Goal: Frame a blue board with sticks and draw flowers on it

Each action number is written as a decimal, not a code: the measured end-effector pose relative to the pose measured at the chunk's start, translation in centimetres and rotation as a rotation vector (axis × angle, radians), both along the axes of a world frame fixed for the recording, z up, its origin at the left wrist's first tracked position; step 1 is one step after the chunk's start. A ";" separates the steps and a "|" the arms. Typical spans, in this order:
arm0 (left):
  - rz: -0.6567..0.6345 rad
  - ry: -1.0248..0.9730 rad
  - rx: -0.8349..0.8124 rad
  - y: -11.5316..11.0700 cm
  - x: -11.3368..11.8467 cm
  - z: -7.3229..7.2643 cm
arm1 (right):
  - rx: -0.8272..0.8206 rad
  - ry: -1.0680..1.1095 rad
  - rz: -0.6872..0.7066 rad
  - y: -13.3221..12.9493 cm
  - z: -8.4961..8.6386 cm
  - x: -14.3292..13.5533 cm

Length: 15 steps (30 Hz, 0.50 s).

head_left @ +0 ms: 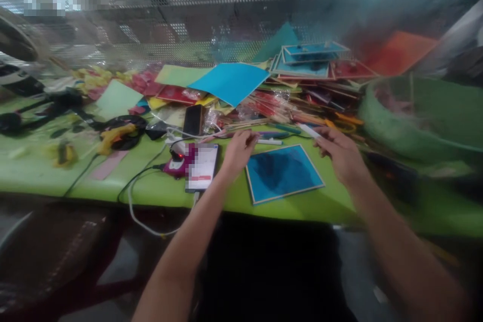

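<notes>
A blue rectangular panel [283,173] with a pale border and a dark patch lies on the green table [234,201], between my forearms. Beyond its right corner, my right hand [334,148] pinches a white pen-like stick [309,131], which points up and to the left. My left hand [241,147] is closed near the panel's upper left corner, its fingertips beside a white marker [269,142] on the table. Whether that hand grips anything small is too blurred to tell.
Left of my left hand lie a lit phone [203,168], a magenta power strip [176,167] and cables. Behind are a blue sheet [232,80], sticks and a dark phone [193,120]. A green basket [422,115] stands at right, a yellow glue gun [116,137] at left.
</notes>
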<state>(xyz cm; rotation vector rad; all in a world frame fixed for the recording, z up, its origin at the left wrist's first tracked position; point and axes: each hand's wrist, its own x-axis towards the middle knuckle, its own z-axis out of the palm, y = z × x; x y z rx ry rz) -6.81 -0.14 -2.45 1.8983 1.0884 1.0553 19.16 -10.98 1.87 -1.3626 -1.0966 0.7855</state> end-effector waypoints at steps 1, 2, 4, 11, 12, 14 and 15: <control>0.008 -0.083 -0.046 0.1 0.0 -0.1 | 0.006 -0.032 0.033 0.7 0.5 -0.2; 0.012 -0.165 -0.096 0.1 0.0 -0.2 | 0.010 -0.064 0.069 1.4 0.9 -0.5; 0.014 -0.312 -0.202 0.1 0.0 -0.4 | -0.004 -0.125 0.138 2.7 1.4 -1.3; 0.001 -0.635 -0.462 -0.7 0.2 -0.5 | -0.114 -0.256 0.233 3.5 1.2 -3.6; -0.007 -0.657 -0.484 -0.8 0.2 -0.4 | -0.122 -0.279 0.234 3.3 1.1 -3.6; -0.025 -0.685 -0.519 -1.1 0.3 -0.1 | -0.116 -0.318 0.234 2.9 0.8 -3.4; -0.036 -0.692 -0.530 -1.2 0.4 0.0 | -0.112 -0.336 0.233 2.8 0.7 -3.2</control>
